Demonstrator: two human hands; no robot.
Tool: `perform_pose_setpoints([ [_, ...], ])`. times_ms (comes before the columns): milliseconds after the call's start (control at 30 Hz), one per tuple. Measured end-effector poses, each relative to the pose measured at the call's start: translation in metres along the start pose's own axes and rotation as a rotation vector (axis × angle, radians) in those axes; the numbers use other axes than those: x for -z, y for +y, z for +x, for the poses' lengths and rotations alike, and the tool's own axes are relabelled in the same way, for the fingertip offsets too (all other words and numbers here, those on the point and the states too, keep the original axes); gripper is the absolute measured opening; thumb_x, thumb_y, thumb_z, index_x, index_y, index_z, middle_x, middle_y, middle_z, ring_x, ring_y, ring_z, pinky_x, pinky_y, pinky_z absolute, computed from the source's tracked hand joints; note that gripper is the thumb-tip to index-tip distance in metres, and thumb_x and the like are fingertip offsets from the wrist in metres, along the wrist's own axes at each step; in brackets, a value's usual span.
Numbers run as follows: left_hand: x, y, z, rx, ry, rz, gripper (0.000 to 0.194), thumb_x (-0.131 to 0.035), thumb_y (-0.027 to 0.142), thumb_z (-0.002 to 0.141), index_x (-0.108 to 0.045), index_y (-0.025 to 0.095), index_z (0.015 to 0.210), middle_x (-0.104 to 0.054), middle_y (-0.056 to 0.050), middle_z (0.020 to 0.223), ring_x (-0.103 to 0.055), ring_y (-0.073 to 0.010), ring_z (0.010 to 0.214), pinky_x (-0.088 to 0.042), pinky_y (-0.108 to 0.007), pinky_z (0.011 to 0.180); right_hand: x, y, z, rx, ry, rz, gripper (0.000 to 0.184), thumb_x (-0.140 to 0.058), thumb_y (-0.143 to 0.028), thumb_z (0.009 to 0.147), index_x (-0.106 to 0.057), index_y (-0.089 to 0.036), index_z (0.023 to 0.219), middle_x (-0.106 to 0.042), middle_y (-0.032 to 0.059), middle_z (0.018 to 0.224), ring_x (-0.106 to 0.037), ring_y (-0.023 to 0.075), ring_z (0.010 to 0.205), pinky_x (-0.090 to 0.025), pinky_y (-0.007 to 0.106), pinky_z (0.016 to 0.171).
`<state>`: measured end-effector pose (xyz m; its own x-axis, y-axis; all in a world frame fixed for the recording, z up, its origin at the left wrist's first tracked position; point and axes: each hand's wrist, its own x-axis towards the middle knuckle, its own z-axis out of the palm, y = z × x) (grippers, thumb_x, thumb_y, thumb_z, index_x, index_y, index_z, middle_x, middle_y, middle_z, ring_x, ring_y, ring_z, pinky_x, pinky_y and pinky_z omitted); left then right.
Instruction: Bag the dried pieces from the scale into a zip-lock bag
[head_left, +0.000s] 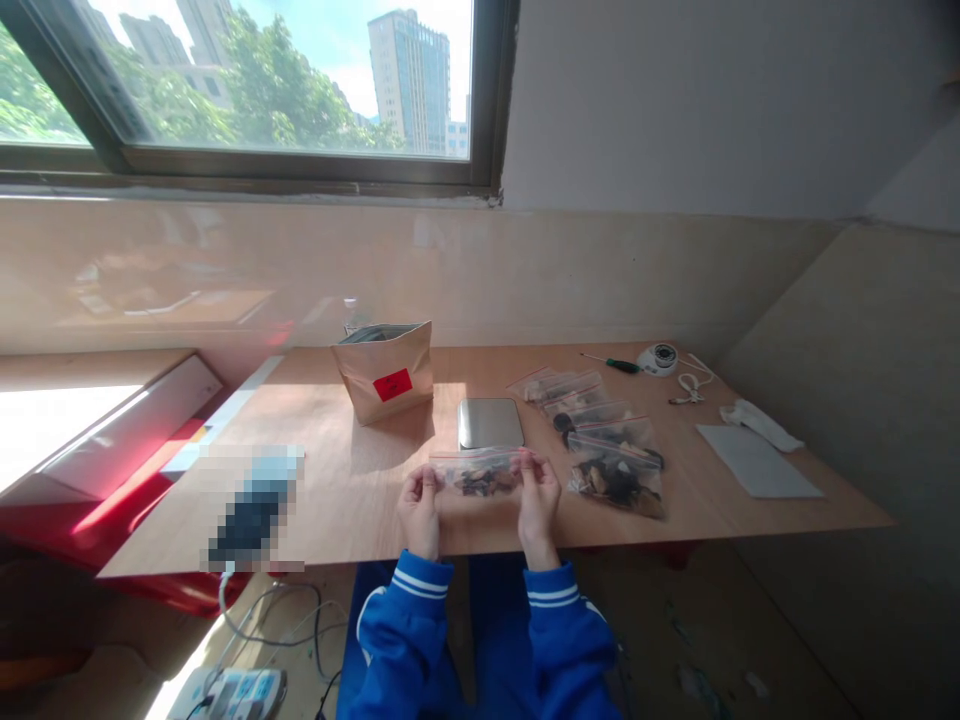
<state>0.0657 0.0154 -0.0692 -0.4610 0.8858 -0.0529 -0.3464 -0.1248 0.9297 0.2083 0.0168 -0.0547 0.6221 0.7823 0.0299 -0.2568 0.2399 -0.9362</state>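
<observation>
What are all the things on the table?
held bag: 1, clear with dark pieces, between both hands at the table's near edge
scale: 1, silver, behind the held bag
pouch: 1, brown with red label, standing left of the scale
filled bags: several, clear, lying right of the scale
screwdriver: 1, green handle, far right
pad: 1, grey, right end
table: 1, wooden, under the window
left hand: pinching the bag's left end
right hand: pinching its right end
</observation>
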Motion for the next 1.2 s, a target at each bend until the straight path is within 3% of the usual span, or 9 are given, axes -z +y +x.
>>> perform_pose_setpoints([
  [167,-0.001,0.015,-0.002,0.100,-0.208,0.035,0.038,-0.069,0.047,0.068,-0.068,0.016,0.091,-0.069,-0.005,0.088,-0.063,-0.0170,0.080,-0.049,-0.028,0.073,0.009,-0.001,0.005,0.039,-0.062,-0.066,0.036,-0.064,-0.050,0.074,-0.061,-0.015,0.082,-0.065,0.0025,0.067,-0.057,0.0137,0.060,-0.047,0.027,0.062],
  [333,0.001,0.022,-0.006,-0.040,-0.295,0.191,0.029,-0.068,0.042,0.071,-0.069,0.015,0.083,-0.069,-0.006,0.085,-0.063,-0.0199,0.087,-0.048,-0.031,0.081,0.013,0.004,0.002,0.145,0.013,-0.176,0.038,-0.060,-0.050,0.078,-0.062,-0.014,0.087,-0.061,0.0013,0.061,-0.056,0.0135,0.057,-0.047,0.026,0.059],
  [433,-0.002,0.016,-0.005,-0.089,-0.294,0.239,0.029,-0.062,0.045,0.076,-0.064,0.016,0.079,-0.066,-0.004,0.075,-0.062,-0.0165,0.075,-0.049,-0.028,0.071,0.012,0.004,-0.002,0.208,0.080,-0.229,0.038,-0.059,-0.051,0.078,-0.064,-0.014,0.086,-0.060,0.0019,0.062,-0.054,0.0132,0.056,-0.046,0.026,0.058],
  [567,-0.011,0.005,0.000,-0.178,-0.195,0.286,0.031,-0.053,0.049,0.082,-0.055,0.018,0.080,-0.053,0.003,0.058,-0.051,-0.0097,0.050,-0.043,-0.022,0.051,0.009,0.006,-0.007,0.247,0.133,-0.248,0.040,-0.058,-0.051,0.079,-0.065,-0.013,0.089,-0.063,0.0051,0.069,-0.053,0.0132,0.055,-0.046,0.026,0.057],
  [700,-0.020,0.002,0.005,-0.144,-0.151,0.274,0.034,-0.049,0.052,0.083,-0.052,0.019,0.084,-0.045,0.007,0.054,-0.041,-0.0078,0.040,-0.034,-0.020,0.039,0.009,0.012,-0.006,0.199,0.076,-0.227,0.041,-0.059,-0.052,0.079,-0.064,-0.013,0.089,-0.059,0.0008,0.056,-0.052,0.0136,0.050,-0.044,0.026,0.052],
  [967,-0.003,-0.001,0.016,-0.057,-0.252,0.220,0.041,-0.060,0.052,0.074,-0.064,0.014,0.089,-0.063,-0.003,0.071,-0.056,-0.0131,0.065,-0.044,-0.024,0.060,0.032,0.011,0.016,0.064,-0.205,-0.237,0.042,-0.060,-0.055,0.075,-0.063,-0.015,0.087,-0.068,0.0054,0.062,-0.065,0.0209,0.062,-0.050,0.031,0.060],
  [1067,0.003,-0.008,0.016,0.017,-0.279,0.138,0.038,-0.068,0.046,0.070,-0.065,0.014,0.088,-0.064,-0.003,0.073,-0.057,-0.0135,0.069,-0.043,-0.024,0.062,0.037,0.008,0.018,0.094,-0.205,-0.297,0.041,-0.063,-0.054,0.073,-0.065,-0.015,0.081,-0.070,0.0069,0.070,-0.065,0.0212,0.068,-0.050,0.032,0.065],
  [1200,0.004,-0.009,0.013,0.039,-0.275,0.084,0.034,-0.070,0.043,0.068,-0.063,0.015,0.085,-0.056,0.003,0.060,-0.051,-0.0086,0.056,-0.038,-0.019,0.053,0.039,0.008,0.016,0.104,-0.137,-0.321,0.043,-0.063,-0.055,0.072,-0.066,-0.014,0.083,-0.068,0.0056,0.067,-0.061,0.0184,0.061,-0.047,0.029,0.058],
])
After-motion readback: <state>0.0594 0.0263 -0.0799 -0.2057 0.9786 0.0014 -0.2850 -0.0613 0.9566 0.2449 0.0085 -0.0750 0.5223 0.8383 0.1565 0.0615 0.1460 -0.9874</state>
